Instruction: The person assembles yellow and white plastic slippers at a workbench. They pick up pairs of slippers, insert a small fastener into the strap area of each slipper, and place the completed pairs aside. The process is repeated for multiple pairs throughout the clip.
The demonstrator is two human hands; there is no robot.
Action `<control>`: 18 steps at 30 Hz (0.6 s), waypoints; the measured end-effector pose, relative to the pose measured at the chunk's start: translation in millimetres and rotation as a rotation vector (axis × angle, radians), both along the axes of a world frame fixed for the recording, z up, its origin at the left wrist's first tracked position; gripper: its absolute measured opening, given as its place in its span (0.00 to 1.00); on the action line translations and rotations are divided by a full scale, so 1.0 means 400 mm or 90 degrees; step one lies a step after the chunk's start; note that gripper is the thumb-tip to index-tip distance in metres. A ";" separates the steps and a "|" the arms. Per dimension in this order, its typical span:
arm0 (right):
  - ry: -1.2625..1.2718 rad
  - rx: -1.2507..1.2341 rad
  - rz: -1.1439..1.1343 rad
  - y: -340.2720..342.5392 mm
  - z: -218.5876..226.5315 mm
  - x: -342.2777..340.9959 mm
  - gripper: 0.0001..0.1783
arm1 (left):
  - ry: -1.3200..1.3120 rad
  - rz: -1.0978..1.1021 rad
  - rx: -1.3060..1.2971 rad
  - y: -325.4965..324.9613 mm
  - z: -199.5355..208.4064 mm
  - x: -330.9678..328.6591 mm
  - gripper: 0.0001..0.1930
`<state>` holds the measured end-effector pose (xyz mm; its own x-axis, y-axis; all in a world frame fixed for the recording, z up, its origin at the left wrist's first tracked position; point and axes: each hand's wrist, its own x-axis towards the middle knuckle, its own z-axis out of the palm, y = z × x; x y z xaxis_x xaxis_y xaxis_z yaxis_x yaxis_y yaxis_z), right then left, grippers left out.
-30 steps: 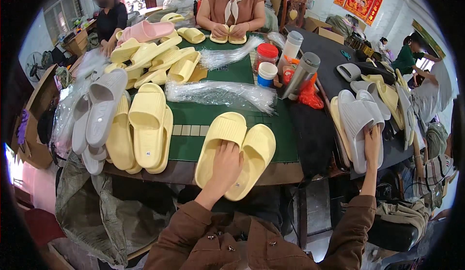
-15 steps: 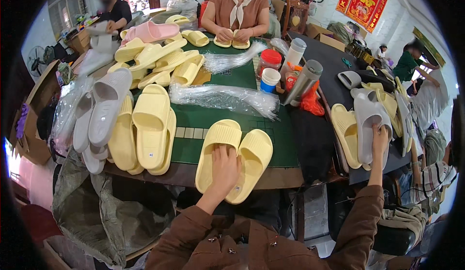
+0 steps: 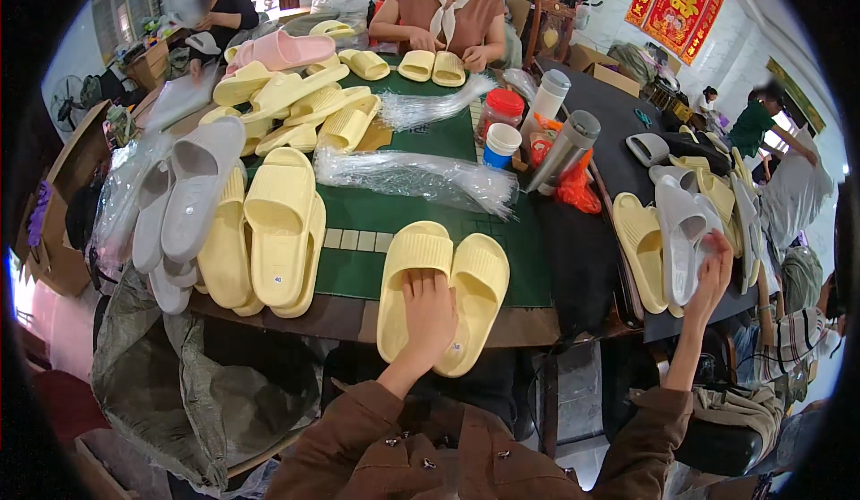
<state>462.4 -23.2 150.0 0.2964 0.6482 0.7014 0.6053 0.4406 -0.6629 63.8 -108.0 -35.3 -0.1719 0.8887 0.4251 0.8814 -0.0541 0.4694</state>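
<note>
A pair of pale yellow slide slippers [image 3: 481,296] hangs over the near edge of the table in front of me. My left hand [image 3: 430,314] has its fingers tucked under the left slipper's strap, closed on it; the fingertips are hidden. Off to the right, my right hand [image 3: 713,271] has bent fingers at the outer side of a grey slipper pair [image 3: 685,236]. It seems closed on the right-hand grey slipper, largely hidden behind the hand. A yellow slipper [image 3: 638,249] lies just left of the grey ones.
Stacked yellow slippers [image 3: 282,231] and grey slippers [image 3: 197,186] stand left on the green mat [image 3: 376,204]. Clear plastic bags [image 3: 417,177] lie ahead, beside a white-and-blue cup [image 3: 500,146] and a steel flask [image 3: 566,150]. Across the table a person [image 3: 443,21] touches yellow slippers.
My left hand and the yellow pair have shifted slightly right. My right hand has moved to the right and slightly up, uncovering the left grey slipper. The person opposite has set the slippers apart.
</note>
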 end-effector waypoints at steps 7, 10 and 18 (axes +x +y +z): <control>0.116 -0.244 0.486 -0.177 0.007 -0.394 0.16 | -0.090 -0.046 0.017 -0.016 0.025 -0.005 0.21; 0.114 -0.464 0.679 -0.230 -0.012 -0.494 0.19 | -0.222 -0.092 0.050 -0.060 0.064 -0.022 0.19; 0.207 -0.552 0.845 -0.269 -0.158 -0.624 0.18 | -0.789 -0.365 -0.072 -0.165 0.149 -0.086 0.12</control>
<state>212.9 -130.7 86.7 -0.7117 0.7019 0.0299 -0.0855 -0.0443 -0.9954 29.6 -174.0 24.4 0.0173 0.9828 0.1839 -0.2476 -0.1740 0.9531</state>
